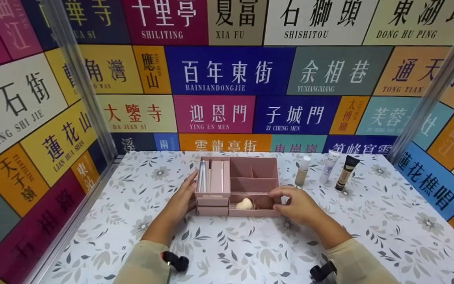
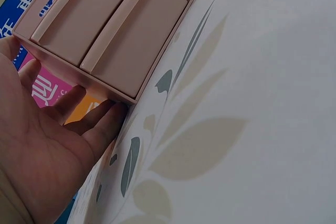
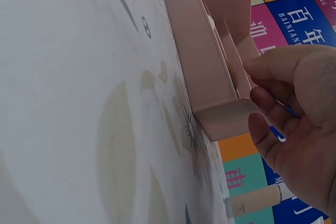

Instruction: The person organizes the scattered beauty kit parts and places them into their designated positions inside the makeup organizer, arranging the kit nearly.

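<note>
A pink desktop organizer [image 1: 253, 165] stands on the table, with two small drawers [image 1: 213, 205] at its front left. My left hand [image 1: 181, 199] rests along its left side; in the left wrist view the fingertips touch the side wall near the base. At the front right corner is my right hand [image 1: 298, 203], thumb and index fingertips over the rim of the front compartment. A brown makeup sponge [image 1: 265, 202] lies in that compartment beside those fingertips, partly hidden. To its left, past a divider, sits a cream sponge [image 1: 244, 204].
Several slim brushes or pencils [image 1: 210, 175] lie in the organizer's left top section. Right of the organizer stand a foundation bottle [image 1: 302, 171], a white tube [image 1: 330, 167] and a black-and-gold tube [image 1: 346, 173]. Lettered panels [image 1: 227, 71] enclose the flowered tabletop [image 1: 246, 252].
</note>
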`<state>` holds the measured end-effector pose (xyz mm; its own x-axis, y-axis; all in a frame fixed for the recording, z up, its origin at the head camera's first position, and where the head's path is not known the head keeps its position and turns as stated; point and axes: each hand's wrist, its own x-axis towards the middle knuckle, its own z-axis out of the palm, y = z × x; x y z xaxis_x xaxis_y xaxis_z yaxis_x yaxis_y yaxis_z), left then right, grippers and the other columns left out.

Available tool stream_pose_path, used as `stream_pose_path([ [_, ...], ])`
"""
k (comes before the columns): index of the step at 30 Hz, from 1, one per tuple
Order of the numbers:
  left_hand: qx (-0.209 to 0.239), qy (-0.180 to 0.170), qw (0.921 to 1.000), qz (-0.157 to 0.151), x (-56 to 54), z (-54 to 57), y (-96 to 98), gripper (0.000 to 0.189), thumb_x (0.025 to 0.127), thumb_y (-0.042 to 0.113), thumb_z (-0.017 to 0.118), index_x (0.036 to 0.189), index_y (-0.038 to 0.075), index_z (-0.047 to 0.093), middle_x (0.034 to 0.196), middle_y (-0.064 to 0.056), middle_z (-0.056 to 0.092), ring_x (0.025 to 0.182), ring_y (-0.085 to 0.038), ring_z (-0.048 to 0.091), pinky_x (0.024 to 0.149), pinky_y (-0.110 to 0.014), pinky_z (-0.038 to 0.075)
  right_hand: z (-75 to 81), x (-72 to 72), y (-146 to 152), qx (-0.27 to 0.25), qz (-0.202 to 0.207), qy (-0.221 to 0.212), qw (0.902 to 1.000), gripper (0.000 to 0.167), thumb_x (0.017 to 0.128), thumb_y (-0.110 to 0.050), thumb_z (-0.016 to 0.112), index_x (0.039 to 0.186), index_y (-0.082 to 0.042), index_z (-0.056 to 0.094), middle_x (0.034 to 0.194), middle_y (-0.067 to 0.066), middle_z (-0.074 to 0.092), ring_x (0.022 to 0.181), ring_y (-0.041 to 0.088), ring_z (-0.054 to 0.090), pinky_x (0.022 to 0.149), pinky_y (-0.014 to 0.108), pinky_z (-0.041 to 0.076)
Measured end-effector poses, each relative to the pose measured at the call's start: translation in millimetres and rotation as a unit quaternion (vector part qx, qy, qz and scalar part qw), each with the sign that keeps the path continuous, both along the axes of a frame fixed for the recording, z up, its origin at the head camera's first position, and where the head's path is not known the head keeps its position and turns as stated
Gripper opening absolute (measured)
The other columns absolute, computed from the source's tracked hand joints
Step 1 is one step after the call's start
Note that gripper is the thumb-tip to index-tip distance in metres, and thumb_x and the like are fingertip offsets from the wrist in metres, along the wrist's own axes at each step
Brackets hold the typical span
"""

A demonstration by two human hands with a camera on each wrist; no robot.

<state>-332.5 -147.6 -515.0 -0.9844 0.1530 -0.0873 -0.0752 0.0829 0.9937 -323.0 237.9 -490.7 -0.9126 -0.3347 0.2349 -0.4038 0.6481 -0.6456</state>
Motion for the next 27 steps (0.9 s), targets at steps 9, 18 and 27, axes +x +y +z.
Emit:
stream_pose_path([
  [9,-0.004,-0.002,1.0,0.0,1.2,0.5,0.0,0.052,0.113,0.055,0.04,0.164,0.057,0.029,0.178,-0.006,0.029,0.154,-0.038,0.047,0.126,-0.058,0.041,4.9,1.8,1.8,-0.024,-0.016,-0.023,0.9993,0.03,0.09,-0.013,0.082,0.12,-0.015,0.081,0.135,0.006,0.074,0.121,0.025,0.067,0.091,0.04,0.062],
  [18,-0.013,-0.002,0.9999,-0.001,0.9,1.1,-1.2,0.052,0.112,0.056,0.038,0.163,0.058,0.028,0.179,-0.003,0.027,0.157,-0.039,0.043,0.127,-0.06,0.039,19.0,1.3,13.9,-0.069,-0.039,-0.007,0.9968,0.028,0.094,-0.009,0.079,0.122,-0.013,0.08,0.128,0.007,0.077,0.11,0.022,0.072,0.086,0.022,0.059],
  [27,-0.005,0.025,0.9996,-0.014,1.7,0.0,-1.5,0.057,0.114,0.051,0.038,0.17,0.045,0.024,0.18,-0.009,0.021,0.157,-0.042,0.041,0.127,-0.061,0.039,30.2,-1.0,34.8,-0.105,-0.085,0.013,0.9907,0.026,0.097,-0.013,0.078,0.123,-0.013,0.079,0.124,0.01,0.079,0.109,0.015,0.073,0.087,0.019,0.057],
])
